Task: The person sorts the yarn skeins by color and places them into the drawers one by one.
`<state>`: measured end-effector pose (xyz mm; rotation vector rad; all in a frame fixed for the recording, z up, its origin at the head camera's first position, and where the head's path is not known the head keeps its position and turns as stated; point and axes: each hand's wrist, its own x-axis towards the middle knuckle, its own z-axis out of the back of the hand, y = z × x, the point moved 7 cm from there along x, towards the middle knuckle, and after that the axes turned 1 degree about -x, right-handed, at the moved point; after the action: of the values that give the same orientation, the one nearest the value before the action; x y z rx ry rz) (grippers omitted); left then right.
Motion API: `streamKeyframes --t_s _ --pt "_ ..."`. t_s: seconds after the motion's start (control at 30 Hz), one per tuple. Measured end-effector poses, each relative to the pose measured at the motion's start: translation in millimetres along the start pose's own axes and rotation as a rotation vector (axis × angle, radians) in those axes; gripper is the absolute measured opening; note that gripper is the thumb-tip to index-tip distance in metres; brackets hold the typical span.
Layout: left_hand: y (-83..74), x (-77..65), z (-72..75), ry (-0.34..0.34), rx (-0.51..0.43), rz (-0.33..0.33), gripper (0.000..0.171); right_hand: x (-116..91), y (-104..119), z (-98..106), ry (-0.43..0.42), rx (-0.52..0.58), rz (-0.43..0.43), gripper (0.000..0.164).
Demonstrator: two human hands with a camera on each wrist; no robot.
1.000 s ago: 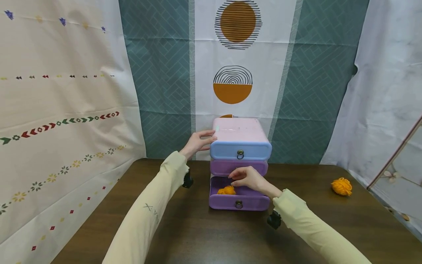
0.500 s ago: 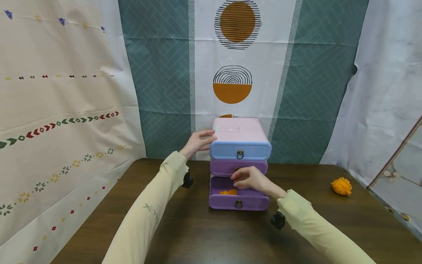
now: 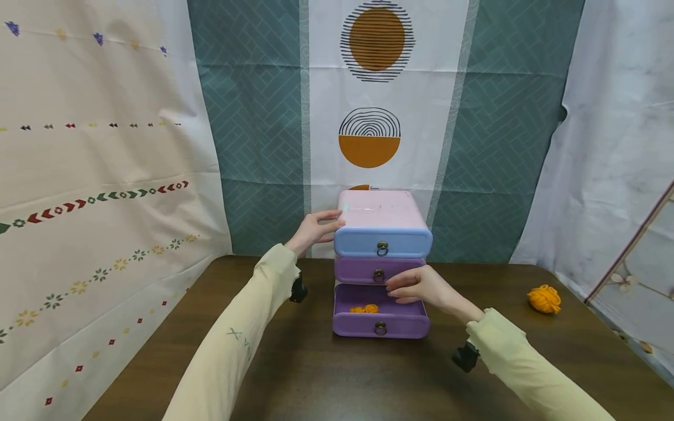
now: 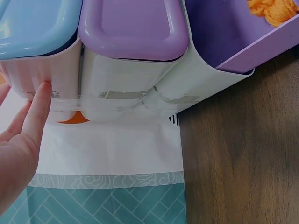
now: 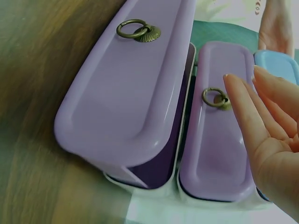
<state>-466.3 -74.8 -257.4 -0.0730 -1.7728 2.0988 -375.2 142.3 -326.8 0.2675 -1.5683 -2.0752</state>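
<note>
A small drawer unit (image 3: 383, 209) stands at the back of the table, with a blue drawer (image 3: 363, 242) above two purple ones. Its bottom drawer (image 3: 400, 327) is pulled out, and an orange yarn ball (image 3: 364, 309) lies inside on the left. My left hand (image 3: 316, 230) rests against the unit's upper left side, fingers extended, as the left wrist view also shows. Over the right part of the pulled-out drawer hovers my right hand (image 3: 421, 286), holding nothing, its fingers fairly straight. The middle drawer (image 5: 219, 140) is closed, its ring handle (image 5: 214, 97) near my right fingertips.
Another orange yarn ball (image 3: 544, 299) lies on the brown table (image 3: 337, 380) toward the right edge. Patterned cloths hang behind and at both sides, the green and white one (image 3: 258, 146) right behind the unit.
My right hand has moved right and away from the orange yarn ball, which sits lower in the bottom drawer than a second ago. My left hand has stayed against the unit.
</note>
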Motion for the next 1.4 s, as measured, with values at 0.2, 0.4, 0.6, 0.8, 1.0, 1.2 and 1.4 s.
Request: streamKeyframes --t_s 0.2,0.4,0.6,0.8,1.0,1.2,1.4 --pt "-6.7 -4.2 -1.3 0.014 0.003 0.027 0.051 -14 1 13 -0.018 -0.012 0.008 0.033" --pt "8.0 6.4 2.4 -0.019 0.008 0.026 0.053 -27 1 34 -0.060 -0.032 0.004 0.036" --pt "9.8 5.6 2.3 -0.037 0.019 0.013 0.051 -40 -2 55 -0.103 -0.071 -0.008 0.039" --pt "9.1 4.6 1.1 -0.030 0.007 -0.003 0.050 -54 -9 81 -0.230 -0.053 -0.051 0.045" --pt "8.1 5.7 1.4 -0.033 0.036 -0.012 0.051 -65 -15 109 -0.436 -0.251 -0.072 0.053" --pt "9.5 6.8 1.9 -0.042 0.056 0.001 0.051 -83 -23 135 -0.649 -0.526 -0.140 0.065" --pt "8.1 6.7 1.1 -0.049 0.070 0.006 0.052 -97 -35 152 -0.757 -0.487 -0.206 0.076"
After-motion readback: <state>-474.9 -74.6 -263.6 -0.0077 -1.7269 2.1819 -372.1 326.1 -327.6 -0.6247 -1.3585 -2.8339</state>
